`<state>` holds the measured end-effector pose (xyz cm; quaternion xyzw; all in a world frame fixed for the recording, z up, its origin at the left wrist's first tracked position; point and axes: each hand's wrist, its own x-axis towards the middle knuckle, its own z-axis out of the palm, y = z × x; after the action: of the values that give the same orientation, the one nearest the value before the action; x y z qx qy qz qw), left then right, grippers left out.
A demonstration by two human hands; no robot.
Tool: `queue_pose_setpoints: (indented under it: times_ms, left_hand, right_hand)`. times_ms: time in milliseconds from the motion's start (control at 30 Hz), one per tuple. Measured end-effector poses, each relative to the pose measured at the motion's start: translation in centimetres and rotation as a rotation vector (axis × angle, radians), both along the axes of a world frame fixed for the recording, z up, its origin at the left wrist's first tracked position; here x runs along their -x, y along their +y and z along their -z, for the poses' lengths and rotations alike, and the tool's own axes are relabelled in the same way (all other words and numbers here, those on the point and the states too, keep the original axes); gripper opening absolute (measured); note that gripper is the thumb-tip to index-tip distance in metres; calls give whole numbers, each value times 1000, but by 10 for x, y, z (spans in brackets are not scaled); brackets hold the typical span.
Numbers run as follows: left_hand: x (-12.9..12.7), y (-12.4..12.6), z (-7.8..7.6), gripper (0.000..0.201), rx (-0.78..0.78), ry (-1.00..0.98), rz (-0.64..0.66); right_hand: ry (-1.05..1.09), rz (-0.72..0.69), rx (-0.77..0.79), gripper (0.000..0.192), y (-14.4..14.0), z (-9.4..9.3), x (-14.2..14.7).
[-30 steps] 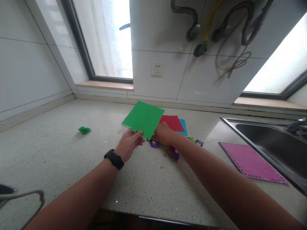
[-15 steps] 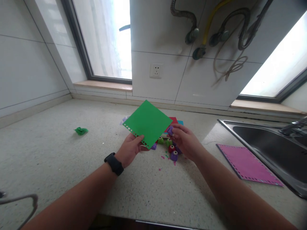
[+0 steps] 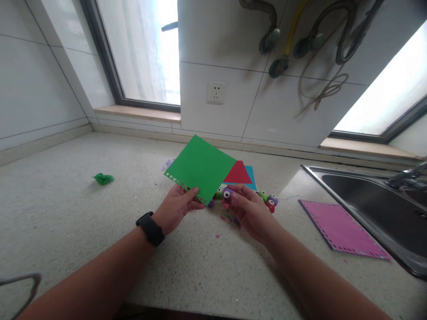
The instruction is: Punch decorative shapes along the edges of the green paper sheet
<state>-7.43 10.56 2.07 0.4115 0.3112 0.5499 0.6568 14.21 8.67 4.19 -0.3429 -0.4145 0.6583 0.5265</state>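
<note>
My left hand pinches the lower edge of a green sheet of paper, thumb on top. Small punched shapes run along the sheet's lower-left edge. In my right hand is a purple craft punch, its round white face with a dark star turned towards me. It is close to the sheet's right side, not around the paper. Beyond my right fingers lie a green punch, a purple punch and a red punch. Another green punch is partly hidden by the sheet.
Red paper and blue paper lie behind the hands. Pink punched paper is beside the sink. A crumpled green scrap lies at left. Paper bits dot the counter.
My right hand has moved slightly down and left, turning the purple punch so its star face shows. Several punches now appear right of that hand. The green sheet remains in my left hand.
</note>
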Motion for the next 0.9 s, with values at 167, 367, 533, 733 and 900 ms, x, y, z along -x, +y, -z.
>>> queue_pose_setpoints:
  times_ms: [167,367,533,733,900]
  left_hand:
    - [0,0,2,40,-26,51,21]
    - [0,0,4,41,-63,75,9]
    - [1,1,5,41,-61,77,-42]
    - [2,0,5,47,-52,53,-50]
    - [3,0,3,50,-38,41,-32]
  right_hand:
    - [22,8,-5,36,0,8,5]
    - [36,-56,-23,39,1,10,5]
    - [-92,3,-116,33,2,12,3]
    - [-199,23,-266,37,0,15,3]
    - [-209,-29,-407,36,-5,15,7]
